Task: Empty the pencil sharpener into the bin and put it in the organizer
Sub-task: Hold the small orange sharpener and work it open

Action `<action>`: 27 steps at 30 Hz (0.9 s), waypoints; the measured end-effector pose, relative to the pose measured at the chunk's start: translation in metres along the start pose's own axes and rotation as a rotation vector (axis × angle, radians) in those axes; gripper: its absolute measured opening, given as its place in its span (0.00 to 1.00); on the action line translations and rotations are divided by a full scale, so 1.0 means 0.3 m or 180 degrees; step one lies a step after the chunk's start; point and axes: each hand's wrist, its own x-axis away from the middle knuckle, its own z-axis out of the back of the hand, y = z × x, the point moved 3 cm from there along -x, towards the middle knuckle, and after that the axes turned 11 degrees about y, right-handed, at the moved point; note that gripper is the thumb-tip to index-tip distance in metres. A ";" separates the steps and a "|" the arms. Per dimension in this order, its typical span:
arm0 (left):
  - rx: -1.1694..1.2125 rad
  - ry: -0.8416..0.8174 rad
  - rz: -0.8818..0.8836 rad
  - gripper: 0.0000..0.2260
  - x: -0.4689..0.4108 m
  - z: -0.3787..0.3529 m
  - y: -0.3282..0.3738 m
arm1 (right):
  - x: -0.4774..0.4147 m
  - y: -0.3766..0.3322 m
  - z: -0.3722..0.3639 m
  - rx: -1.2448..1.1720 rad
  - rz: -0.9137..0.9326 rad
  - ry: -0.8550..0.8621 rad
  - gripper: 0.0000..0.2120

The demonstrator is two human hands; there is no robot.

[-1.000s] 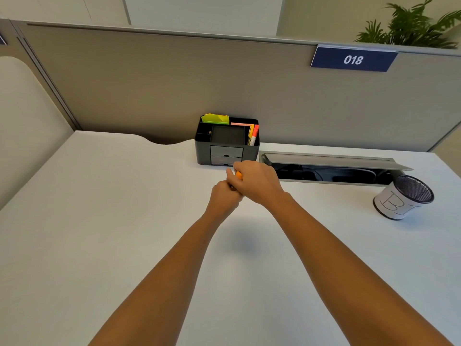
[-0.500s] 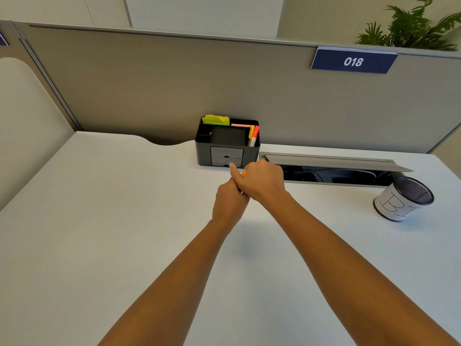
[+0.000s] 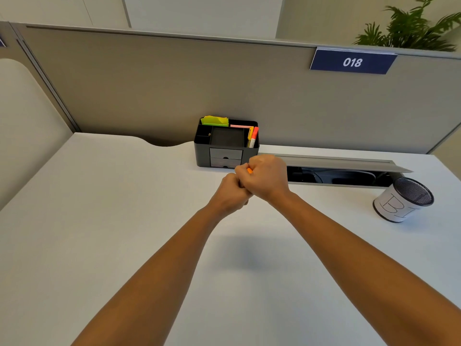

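Both my hands are clenched together above the desk, just in front of the black organizer (image 3: 225,143). My right hand (image 3: 265,177) closes over an orange pencil sharpener (image 3: 249,170), of which only a small sliver shows between the fingers. My left hand (image 3: 232,193) grips it from below and to the left, pressed against the right hand. The bin (image 3: 403,199), a mesh cup wrapped in white paper, stands at the right of the desk, well apart from my hands.
The organizer holds yellow and pink sticky notes, markers (image 3: 253,137) and two small drawers. An open cable tray (image 3: 336,174) with a raised lid runs along the back right. A grey partition (image 3: 174,91) closes the desk at the back.
My joined hands have stayed in nearly the same place; the right fist has turned over the sharpener and the fingers that stuck out are now curled in.
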 end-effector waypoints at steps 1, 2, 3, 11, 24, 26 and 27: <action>0.0063 -0.0108 -0.0010 0.07 0.002 -0.001 0.003 | 0.001 0.000 0.003 -0.0037 0.0036 0.0011 0.19; 0.0116 -0.0215 -0.0020 0.05 0.003 -0.001 0.006 | 0.003 0.000 0.006 -0.0069 0.0079 0.0025 0.20; 0.0150 -0.0323 -0.0031 0.08 0.004 0.001 0.010 | 0.007 0.000 0.007 -0.0110 0.0112 0.0048 0.21; -0.0001 -0.1085 0.0393 0.06 -0.005 0.009 0.019 | 0.013 0.010 0.011 -0.0271 -0.0298 -0.0122 0.20; 0.0216 -0.0107 0.0306 0.12 -0.035 0.010 -0.027 | -0.069 0.031 0.020 -0.0189 -0.0732 -0.1427 0.21; 0.0058 0.0075 0.0144 0.08 -0.035 0.013 -0.034 | -0.076 0.034 0.037 -0.0430 -0.0744 -0.1516 0.13; 0.0015 0.0155 0.0113 0.11 -0.036 0.015 -0.040 | -0.077 0.034 0.045 -0.0564 -0.0737 -0.1566 0.11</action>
